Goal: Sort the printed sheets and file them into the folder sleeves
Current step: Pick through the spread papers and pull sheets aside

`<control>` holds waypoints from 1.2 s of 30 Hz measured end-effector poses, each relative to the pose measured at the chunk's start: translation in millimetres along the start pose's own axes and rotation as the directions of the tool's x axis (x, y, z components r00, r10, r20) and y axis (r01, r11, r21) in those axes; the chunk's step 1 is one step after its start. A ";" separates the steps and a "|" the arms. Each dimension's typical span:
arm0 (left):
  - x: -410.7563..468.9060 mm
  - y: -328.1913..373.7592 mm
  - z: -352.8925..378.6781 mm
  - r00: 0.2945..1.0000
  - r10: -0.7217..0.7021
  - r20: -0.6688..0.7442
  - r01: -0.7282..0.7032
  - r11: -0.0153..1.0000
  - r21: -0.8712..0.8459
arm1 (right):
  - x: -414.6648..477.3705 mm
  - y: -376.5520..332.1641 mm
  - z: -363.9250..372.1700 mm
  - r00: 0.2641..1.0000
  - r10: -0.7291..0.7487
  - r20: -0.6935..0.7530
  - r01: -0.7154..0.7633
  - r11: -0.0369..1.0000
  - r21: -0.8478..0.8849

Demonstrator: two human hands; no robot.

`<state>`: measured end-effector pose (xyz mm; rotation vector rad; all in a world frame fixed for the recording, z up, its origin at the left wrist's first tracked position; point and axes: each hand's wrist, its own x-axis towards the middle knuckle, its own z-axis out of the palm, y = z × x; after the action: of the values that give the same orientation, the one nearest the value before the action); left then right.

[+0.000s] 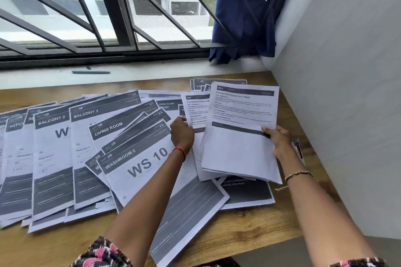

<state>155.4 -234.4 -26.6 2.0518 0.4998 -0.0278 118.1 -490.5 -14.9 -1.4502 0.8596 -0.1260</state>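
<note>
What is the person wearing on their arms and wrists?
A red thread band circles the wrist behind the left hand, and a thin golden chain bracelet hangs behind the right hand. Both sleeves are dark with pink and white patterns.

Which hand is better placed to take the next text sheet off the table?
Left. The left hand is right at the edge of the loose text sheet, so it likely needs only a small move. The right hand is occupied, gripping the stack of sheets by its right edge.

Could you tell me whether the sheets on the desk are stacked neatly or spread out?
Spread out: the sheets overlap in a loose fan across the desk.
</note>
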 end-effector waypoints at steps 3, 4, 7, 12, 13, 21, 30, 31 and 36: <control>2.9 -0.4 -1.2 0.999 0.032 -0.016 -0.032 0.999 -0.036 | -1.4 -2.1 2.7 1.000 -0.007 0.004 0.007 1.000 -0.023; 3.6 -0.1 -1.6 0.999 0.051 -0.019 -0.052 0.998 -0.045 | -2.0 -3.0 3.6 1.000 -0.008 0.007 0.008 1.000 -0.025; 5.3 -0.6 1.3 0.987 0.158 -0.034 -0.160 0.983 -0.086 | -3.3 -4.5 6.6 1.000 -0.010 0.020 0.010 1.000 -0.011; -2.8 8.3 1.2 0.983 0.185 0.013 -0.177 0.957 -0.231 | -1.1 -1.9 8.3 0.997 0.010 0.080 -0.014 0.999 0.045; -4.6 9.2 0.8 0.981 0.190 0.037 -0.173 0.945 -0.277 | -0.6 -1.7 8.5 0.996 0.010 0.084 -0.015 0.999 0.049; -13.6 15.0 3.0 0.907 0.255 0.335 -0.058 0.863 -0.501 | -2.2 -3.6 12.9 0.990 -0.039 0.133 0.033 0.998 0.045; -22.3 30.8 -0.6 0.894 0.394 0.214 -0.306 0.885 -0.350 | -6.6 -5.3 32.9 0.976 -0.116 0.187 0.122 0.992 -0.021; -23.5 33.2 -3.5 0.891 0.406 0.203 -0.326 0.883 -0.338 | -6.6 -5.1 36.4 0.975 -0.117 0.189 0.125 0.992 -0.029; -12.3 28.1 -15.6 0.913 0.361 0.188 -0.284 0.896 -0.343 | -7.6 -6.4 53.5 0.967 -0.153 0.206 0.169 0.984 -0.063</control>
<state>151.4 -237.6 7.4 1.7662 -0.0036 -0.0042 146.3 -444.0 -11.9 -1.5776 0.5876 -0.0660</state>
